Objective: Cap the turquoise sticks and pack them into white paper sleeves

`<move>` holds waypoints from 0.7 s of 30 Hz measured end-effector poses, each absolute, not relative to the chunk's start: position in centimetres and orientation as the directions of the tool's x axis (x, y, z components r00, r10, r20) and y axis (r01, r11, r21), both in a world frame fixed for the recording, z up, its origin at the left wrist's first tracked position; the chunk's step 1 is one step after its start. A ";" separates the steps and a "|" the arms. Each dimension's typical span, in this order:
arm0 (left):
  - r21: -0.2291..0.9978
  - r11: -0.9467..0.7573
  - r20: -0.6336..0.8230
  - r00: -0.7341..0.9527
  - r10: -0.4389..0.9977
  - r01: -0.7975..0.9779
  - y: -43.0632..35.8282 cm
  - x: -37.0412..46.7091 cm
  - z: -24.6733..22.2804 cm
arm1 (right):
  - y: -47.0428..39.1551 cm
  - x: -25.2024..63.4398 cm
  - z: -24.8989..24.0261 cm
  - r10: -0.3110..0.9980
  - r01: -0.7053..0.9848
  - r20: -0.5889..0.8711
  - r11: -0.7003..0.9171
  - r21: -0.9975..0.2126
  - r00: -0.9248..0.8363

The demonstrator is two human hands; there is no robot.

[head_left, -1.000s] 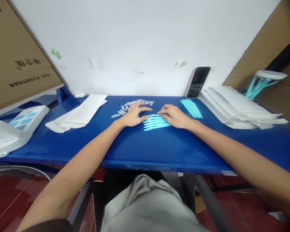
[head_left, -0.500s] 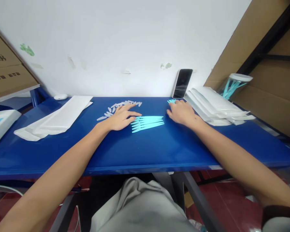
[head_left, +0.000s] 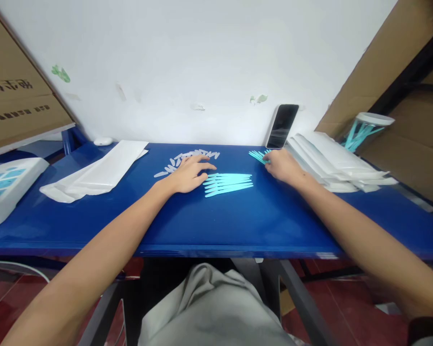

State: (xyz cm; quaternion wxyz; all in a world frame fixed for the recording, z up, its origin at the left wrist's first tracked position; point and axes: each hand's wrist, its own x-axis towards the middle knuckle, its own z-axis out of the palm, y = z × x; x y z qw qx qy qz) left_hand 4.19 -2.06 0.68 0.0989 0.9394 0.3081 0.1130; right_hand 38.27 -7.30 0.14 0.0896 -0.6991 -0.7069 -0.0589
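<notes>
Several turquoise sticks [head_left: 229, 184] lie side by side in a fanned row at the middle of the blue table. My left hand [head_left: 191, 174] rests at their left end, fingers spread, between them and a loose pile of small whitish translucent pieces [head_left: 173, 162]. Farther right, my right hand [head_left: 279, 164] is at a second bunch of turquoise sticks [head_left: 257, 155]; its thumb and fingers are pinched together over the right ends of these sticks.
White packets [head_left: 108, 166] lie at the left, beside a white tray [head_left: 32, 174] with turquoise items. At the right are stacked white packets [head_left: 328, 156] and a clear jar of sticks [head_left: 364, 129]. A phone [head_left: 283, 126] leans on the wall.
My right hand has closed its fingers at the second bunch, and more of those sticks now show. My left hand has stayed by the row. The whole view has shifted slightly.
</notes>
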 end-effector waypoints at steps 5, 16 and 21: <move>0.249 -0.799 0.172 0.787 0.593 0.548 -1.9 4.2 0.5 | -6.9 38.0 -0.1 0.969 0.996 0.235 -0.060 -0.066 0.074; 0.231 -0.794 0.218 0.765 0.606 0.563 -1.6 4.1 0.0 | -7.8 35.0 -0.1 0.965 0.964 0.260 0.105 -0.246 -0.038; 0.288 -0.796 0.110 0.808 0.579 0.532 -3.1 4.6 0.9 | -7.9 34.1 -0.7 0.939 0.917 0.314 0.243 -0.318 -0.140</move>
